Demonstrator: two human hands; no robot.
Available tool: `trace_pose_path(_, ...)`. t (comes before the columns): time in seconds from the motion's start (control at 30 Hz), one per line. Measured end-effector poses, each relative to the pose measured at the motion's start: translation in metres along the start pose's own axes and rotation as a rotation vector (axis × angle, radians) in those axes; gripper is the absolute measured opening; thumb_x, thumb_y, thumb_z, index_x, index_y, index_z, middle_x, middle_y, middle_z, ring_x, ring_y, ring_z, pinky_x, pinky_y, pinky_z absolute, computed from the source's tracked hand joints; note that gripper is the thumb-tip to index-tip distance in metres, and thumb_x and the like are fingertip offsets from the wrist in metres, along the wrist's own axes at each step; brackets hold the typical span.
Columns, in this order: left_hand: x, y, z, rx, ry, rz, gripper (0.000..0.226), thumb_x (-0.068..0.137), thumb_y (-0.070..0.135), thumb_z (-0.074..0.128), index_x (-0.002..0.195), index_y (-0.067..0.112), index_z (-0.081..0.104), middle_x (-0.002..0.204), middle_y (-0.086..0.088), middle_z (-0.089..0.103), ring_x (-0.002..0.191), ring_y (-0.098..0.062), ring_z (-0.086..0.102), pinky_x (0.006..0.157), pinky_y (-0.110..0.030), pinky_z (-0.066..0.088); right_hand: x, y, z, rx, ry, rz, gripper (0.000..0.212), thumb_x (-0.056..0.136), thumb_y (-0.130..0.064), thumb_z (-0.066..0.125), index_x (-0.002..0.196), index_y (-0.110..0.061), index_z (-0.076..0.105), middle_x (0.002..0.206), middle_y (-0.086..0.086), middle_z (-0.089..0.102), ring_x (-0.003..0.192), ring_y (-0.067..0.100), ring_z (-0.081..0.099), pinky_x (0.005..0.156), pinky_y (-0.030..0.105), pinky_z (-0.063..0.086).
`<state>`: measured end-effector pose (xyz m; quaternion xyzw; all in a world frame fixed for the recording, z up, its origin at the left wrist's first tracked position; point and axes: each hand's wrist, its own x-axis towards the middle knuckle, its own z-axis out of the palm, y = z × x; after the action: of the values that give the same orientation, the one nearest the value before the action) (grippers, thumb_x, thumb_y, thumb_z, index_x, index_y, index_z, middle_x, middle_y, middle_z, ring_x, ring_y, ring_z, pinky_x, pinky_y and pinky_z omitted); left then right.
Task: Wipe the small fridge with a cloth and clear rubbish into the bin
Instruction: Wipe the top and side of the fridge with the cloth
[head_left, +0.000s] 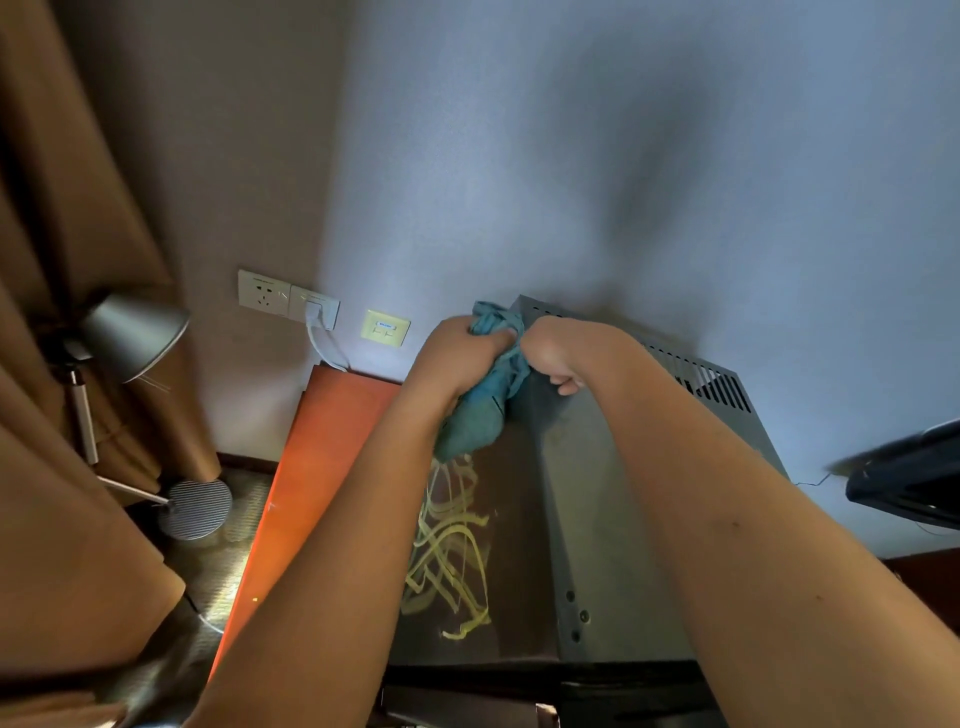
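A grey metal small fridge (597, 493) with vent slots along its back edge stands against the blue-lit wall. A teal cloth (480, 410) hangs bunched at the fridge's upper left corner. My left hand (457, 353) grips the cloth from the left. My right hand (563, 351) grips the same cloth from the right, its knuckles over the fridge top. Both forearms reach in from the bottom of the view. No bin or rubbish is in sight.
An orange panel (317, 478) stands left of the fridge, with patterned carpet (452, 551) between them. Wall sockets (288, 299) with a white cable sit above. A metal floor lamp (130, 338) and brown curtain (62, 260) fill the left. A dark object (909, 478) juts in at right.
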<state>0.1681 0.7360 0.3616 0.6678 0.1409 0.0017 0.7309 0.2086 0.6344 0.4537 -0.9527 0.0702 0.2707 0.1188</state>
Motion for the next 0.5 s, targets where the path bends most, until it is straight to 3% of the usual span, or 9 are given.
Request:
trace_pose_path(0.13, 0.017, -0.017, 0.002, 0.042, 0.051, -0.037, 0.023, 0.093, 0.04, 0.06, 0.092, 0.02, 0.072, 0.092, -0.003, 0.075, 0.086, -0.024, 0.071, 0.085, -0.042, 0.059, -0.001, -0.001, 0.001, -0.062, 0.025, -0.059, 0.054, 0.107, -0.022, 0.034, 0.159, -0.018, 0.021, 0.116, 0.01, 0.048, 0.082, 0.019, 0.051, 0.079, 0.032, 0.049)
trace_pose_path(0.23, 0.019, -0.051, -0.001, 0.314, 0.043, -0.179, 0.036, 0.099, 0.038, 0.053, 0.114, 0.009, 0.067, 0.115, -0.013, 0.069, 0.094, -0.026, 0.063, 0.084, -0.037, 0.051, 0.002, -0.001, 0.0, -0.102, 0.027, -0.053, 0.057, 0.106, -0.019, 0.033, 0.161, -0.018, 0.018, 0.119, 0.013, 0.051, 0.083, 0.021, 0.052, 0.083, 0.034, 0.052)
trace_pose_path(0.3, 0.01, -0.073, -0.004, 0.458, -0.029, -0.268, 0.04, 0.102, 0.037, 0.049, 0.12, 0.005, 0.065, 0.118, -0.018, 0.066, 0.097, -0.029, 0.061, 0.087, -0.038, 0.05, 0.001, -0.003, 0.001, -0.142, 0.019, -0.03, 0.059, 0.105, -0.014, 0.032, 0.161, -0.017, 0.014, 0.13, 0.018, 0.052, 0.092, 0.026, 0.054, 0.092, 0.038, 0.054)
trace_pose_path(0.4, -0.004, -0.087, -0.01, 0.434, -0.098, -0.344, 0.034, 0.098, 0.039, 0.056, 0.105, 0.008, 0.07, 0.102, -0.014, 0.067, 0.092, -0.029, 0.064, 0.089, -0.041, 0.055, -0.003, -0.008, -0.001, -0.192, 0.004, -0.044, 0.058, 0.106, -0.008, 0.028, 0.161, -0.014, 0.01, 0.145, 0.023, 0.043, 0.102, 0.029, 0.054, 0.104, 0.044, 0.05)
trace_pose_path(0.5, -0.001, -0.069, -0.012, 0.238, -0.058, -0.243, 0.022, 0.09, 0.039, 0.066, 0.085, 0.018, 0.069, 0.092, -0.008, 0.072, 0.088, -0.028, 0.069, 0.089, -0.046, 0.058, -0.006, -0.01, -0.003, -0.239, -0.002, -0.071, 0.057, 0.107, -0.011, 0.027, 0.161, -0.015, 0.01, 0.144, 0.023, 0.044, 0.102, 0.029, 0.053, 0.104, 0.046, 0.05)
